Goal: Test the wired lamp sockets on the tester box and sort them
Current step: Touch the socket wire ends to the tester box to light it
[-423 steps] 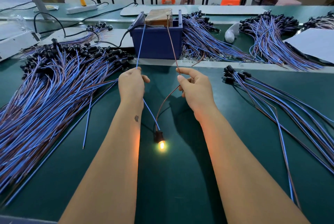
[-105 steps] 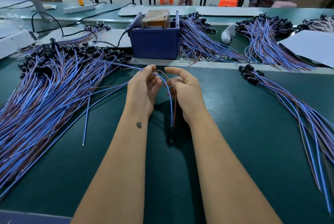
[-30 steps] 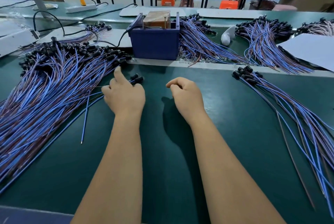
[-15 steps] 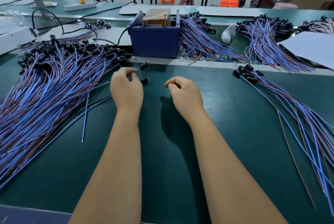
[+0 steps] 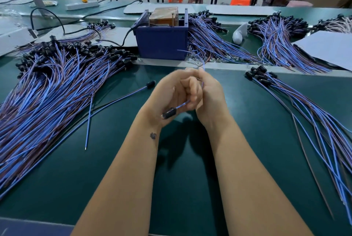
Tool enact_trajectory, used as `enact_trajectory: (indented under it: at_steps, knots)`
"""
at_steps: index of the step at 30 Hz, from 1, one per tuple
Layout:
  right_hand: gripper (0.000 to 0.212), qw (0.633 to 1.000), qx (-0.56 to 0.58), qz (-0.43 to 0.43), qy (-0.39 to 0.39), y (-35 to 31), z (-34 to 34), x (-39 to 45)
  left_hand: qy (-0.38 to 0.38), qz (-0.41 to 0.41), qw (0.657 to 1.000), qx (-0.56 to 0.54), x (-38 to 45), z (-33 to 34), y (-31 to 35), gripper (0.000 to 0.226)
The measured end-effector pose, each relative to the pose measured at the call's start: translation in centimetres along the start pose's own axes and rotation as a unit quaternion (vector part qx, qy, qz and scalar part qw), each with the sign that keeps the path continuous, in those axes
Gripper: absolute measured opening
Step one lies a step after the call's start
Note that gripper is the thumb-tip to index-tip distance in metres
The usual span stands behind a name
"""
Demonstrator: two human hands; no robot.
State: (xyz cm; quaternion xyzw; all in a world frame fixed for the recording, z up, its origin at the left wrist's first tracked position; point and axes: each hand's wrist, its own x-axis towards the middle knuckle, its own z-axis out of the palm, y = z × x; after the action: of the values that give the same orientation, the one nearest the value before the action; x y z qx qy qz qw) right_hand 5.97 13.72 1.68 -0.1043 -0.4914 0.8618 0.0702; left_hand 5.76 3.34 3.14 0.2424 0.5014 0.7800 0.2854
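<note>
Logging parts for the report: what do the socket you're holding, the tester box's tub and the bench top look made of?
Socket: black, matte, looks like moulded plastic, on blue and brown insulated leads.
Tub: dark blue, smooth with straight moulded walls, probably plastic; the block inside looks wrapped in brown tape.
Bench top: dark green, slight sheen, likely a rubber or vinyl mat.

Lighting: bright, even and cool, falling from overhead and ahead, with soft dark shadows of the forearms on the green table mat (image 5: 247,159) directly beneath the wrists. Sharpness: motion blur on both hands, left hand (image 5: 167,96) and right hand (image 5: 207,98), and their wire; far background slightly soft. Distortion: wide-angle bowing at the edges, table lines curving; mild glare on white sheets (image 5: 327,49).
</note>
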Motion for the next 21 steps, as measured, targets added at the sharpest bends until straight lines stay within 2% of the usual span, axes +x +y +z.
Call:
enact_trajectory:
  at_steps: [2,7,10,13,15,18,21]
  knots:
    - [0.037,0.999,-0.007,0.0,0.037,-0.2,-0.3,0.0,-0.013,-0.021,0.999,0.029,-0.1,-0.1,-0.3,0.04]
    - [0.037,0.995,0.009,-0.037,0.087,-0.3,-1.0,0.3,-0.019,-0.028,0.999,0.018,-0.2,-1.3,-0.2,0.041]
    - [0.037,0.994,-0.02,-0.071,0.084,-0.2,-1.2,0.3,0.054,-0.029,0.996,0.065,-0.4,-1.9,-0.1,0.044]
    - [0.05,0.997,-0.023,-0.056,0.038,-0.2,-1.3,0.0,0.179,-0.004,0.979,0.102,-0.1,-2.4,-0.5,0.048]
    - [0.052,0.999,-0.019,-0.028,-0.026,-0.2,-1.3,-0.2,0.244,0.009,0.965,0.1,0.2,-2.6,-0.6,0.047]
    - [0.052,0.989,-0.059,0.015,-0.133,-0.2,-1.0,-0.6,0.274,0.014,0.954,0.123,0.7,-2.7,-0.9,0.037]
    - [0.052,0.98,-0.119,0.027,-0.159,0.2,-0.4,-0.8,0.273,0.03,0.95,0.146,0.8,-2.5,-1.1,0.03]
